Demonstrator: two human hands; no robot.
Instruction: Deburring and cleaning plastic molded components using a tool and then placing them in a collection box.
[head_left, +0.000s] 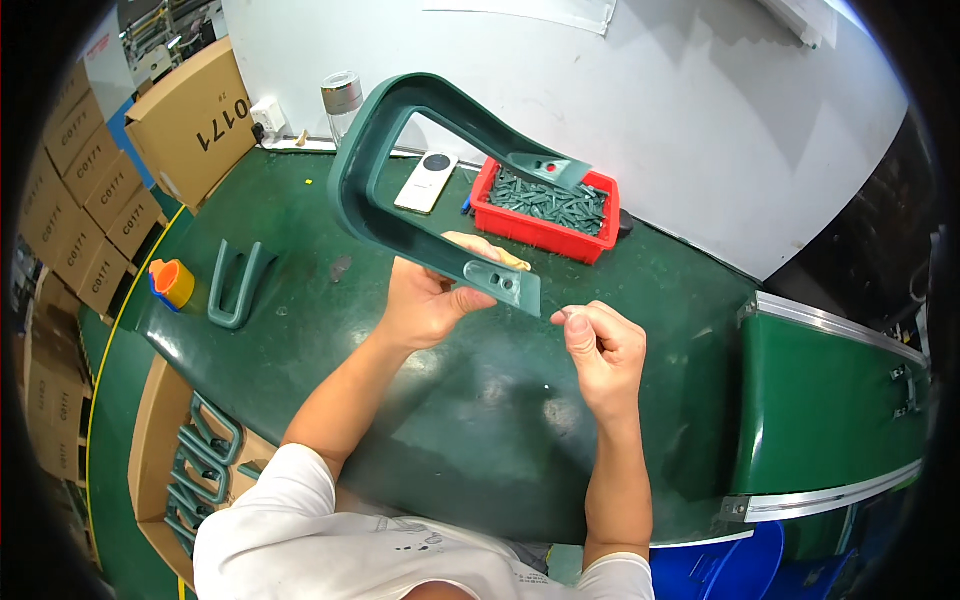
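Observation:
A dark green U-shaped plastic handle (358,195) is held up over the table, its two flat ends pointing right. My left hand (425,305) is closed around its lower arm, near the end with a recess and small holes. Just right of that end, apart from it, is my right hand (605,350). Its thumb and forefinger are pinched together, and I cannot make out what is between them. Behind the handle's upper end, a red bin (540,232) holds many small green plastic pieces (545,203). Something yellowish, partly hidden, shows beyond my left hand.
Another green handle (238,285) lies on the green table (450,440), beside an orange and blue tape dispenser (172,284). A phone (427,183) and a clear cup (342,97) stand farther back. Several handles fill a carton (150,450) at lower left. A green conveyor (830,400) is at right.

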